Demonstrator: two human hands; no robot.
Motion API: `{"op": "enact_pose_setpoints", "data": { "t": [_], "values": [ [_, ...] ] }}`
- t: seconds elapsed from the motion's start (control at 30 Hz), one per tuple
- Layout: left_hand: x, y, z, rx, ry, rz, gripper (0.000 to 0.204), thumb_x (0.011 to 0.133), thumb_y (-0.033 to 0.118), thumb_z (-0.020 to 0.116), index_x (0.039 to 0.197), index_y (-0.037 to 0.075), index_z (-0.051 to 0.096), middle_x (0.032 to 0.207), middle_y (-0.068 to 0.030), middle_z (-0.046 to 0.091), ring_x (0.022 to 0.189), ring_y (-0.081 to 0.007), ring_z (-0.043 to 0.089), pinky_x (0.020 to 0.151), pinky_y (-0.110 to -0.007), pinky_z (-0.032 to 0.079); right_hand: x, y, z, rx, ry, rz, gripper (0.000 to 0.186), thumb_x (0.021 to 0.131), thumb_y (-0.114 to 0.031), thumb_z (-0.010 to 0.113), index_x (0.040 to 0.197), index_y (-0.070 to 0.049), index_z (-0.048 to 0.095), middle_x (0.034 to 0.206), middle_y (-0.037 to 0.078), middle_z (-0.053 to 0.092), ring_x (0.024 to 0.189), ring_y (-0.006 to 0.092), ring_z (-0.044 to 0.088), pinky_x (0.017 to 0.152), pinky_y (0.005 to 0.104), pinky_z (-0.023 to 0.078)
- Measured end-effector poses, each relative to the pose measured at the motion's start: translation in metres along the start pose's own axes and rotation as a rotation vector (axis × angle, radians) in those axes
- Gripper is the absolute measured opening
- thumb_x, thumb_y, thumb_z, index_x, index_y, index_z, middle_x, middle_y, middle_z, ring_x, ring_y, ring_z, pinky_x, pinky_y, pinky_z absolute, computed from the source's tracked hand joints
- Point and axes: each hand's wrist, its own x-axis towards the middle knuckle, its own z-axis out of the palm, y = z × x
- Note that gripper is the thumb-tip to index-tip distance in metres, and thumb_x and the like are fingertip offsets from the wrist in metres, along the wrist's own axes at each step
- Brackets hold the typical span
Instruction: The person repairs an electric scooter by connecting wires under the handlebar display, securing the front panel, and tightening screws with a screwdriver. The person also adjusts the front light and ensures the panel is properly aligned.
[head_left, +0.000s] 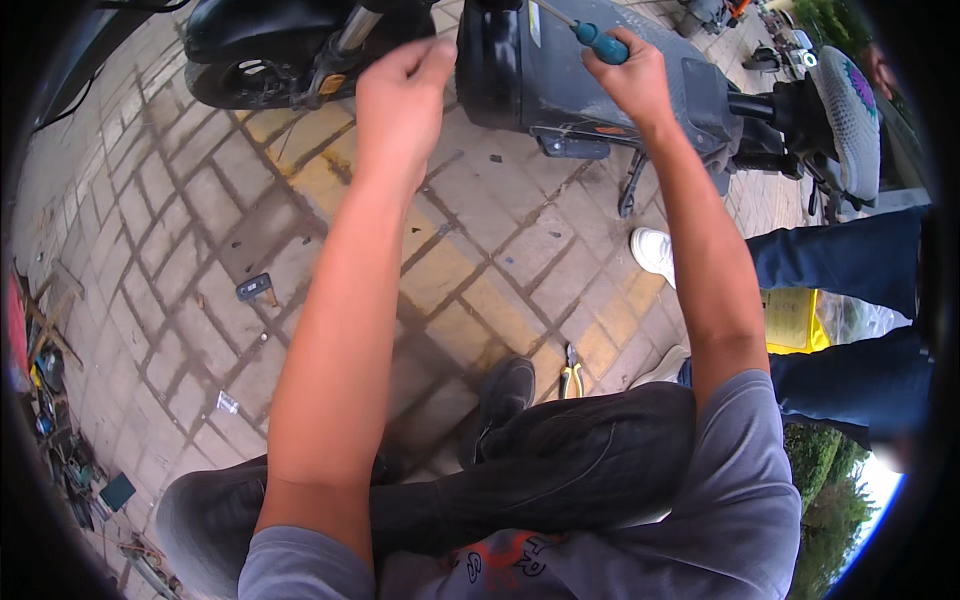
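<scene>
My right hand (638,85) is wrapped round the teal handle of a screwdriver (603,44). Its shaft points up and left over the grey footboard of an electric scooter (580,70). Left of the black front panel (488,75), my left hand (398,112) is raised with its fingers curled together. Whatever those fingers pinch, if anything, is hidden. Beyond that hand is the scooter's front wheel (255,85) with its black mudguard. Yellow-handled pliers (571,378) lie on the paving by my shoe.
A person in dark blue trousers (840,255) stands at the right, near a yellow package (790,320). A small dark plastic piece (254,287) lies on the brick paving. Assorted parts and a green box (116,491) lie along the left edge. A crocheted cover (850,130) sits on the seat.
</scene>
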Motion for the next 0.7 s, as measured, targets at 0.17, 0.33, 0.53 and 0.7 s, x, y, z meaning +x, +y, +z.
{"op": "enact_pose_setpoints", "data": {
  "t": [0.17, 0.33, 0.53, 0.7],
  "values": [
    [-0.03, -0.062, -0.042, 0.221, -0.048, -0.378, 0.038, 0.089, 0.03, 0.065, 0.11, -0.002, 0.065, 0.106, -0.0078, 0.066, 0.1, -0.0153, 0.057, 0.092, -0.031, 0.041, 0.014, -0.003, -0.02, 0.113, -0.419, 0.026, 0.021, 0.071, -0.02, 0.075, 0.078, -0.007, 0.061, 0.064, -0.005, 0.046, 0.062, 0.0078, 0.042, 0.059, 0.0239, 0.036],
    [-0.078, -0.099, -0.038, 0.652, -0.487, -0.351, 0.033, 0.088, 0.033, 0.063, 0.087, 0.001, 0.067, 0.092, -0.0165, 0.067, 0.083, -0.0268, 0.063, 0.075, -0.039, 0.048, 0.025, -0.014, -0.022, -0.045, -0.522, -0.15, 0.029, 0.076, -0.028, 0.075, 0.087, -0.005, 0.06, 0.069, 0.005, 0.059, 0.065, 0.022, 0.058, 0.064, 0.0366, 0.047],
    [-0.165, -0.135, -0.085, 1.349, -0.681, -0.539, 0.048, 0.084, 0.048, 0.061, 0.102, 0.004, 0.061, 0.097, -0.0168, 0.067, 0.093, -0.034, 0.064, 0.08, -0.045, 0.051, -0.035, 0.019, -0.047, -0.331, -0.168, -0.321, 0.027, 0.082, -0.021, 0.068, 0.076, 0.001, 0.053, 0.085, 0.023, 0.06, 0.078, 0.0419, 0.058, 0.066, 0.0475, 0.045],
    [-0.217, -0.129, -0.166, 1.605, -0.521, -0.773, 0.074, 0.072, 0.058, 0.071, 0.118, 0.005, 0.047, 0.103, -0.0156, 0.066, 0.097, -0.0304, 0.065, 0.08, -0.041, 0.052, -0.311, 0.097, -0.025, -0.263, -0.635, 0.556, 0.038, 0.072, -0.03, 0.077, 0.088, -0.001, 0.059, 0.079, 0.022, 0.062, 0.079, 0.0371, 0.063, 0.069, 0.0451, 0.049]
  ]
}}
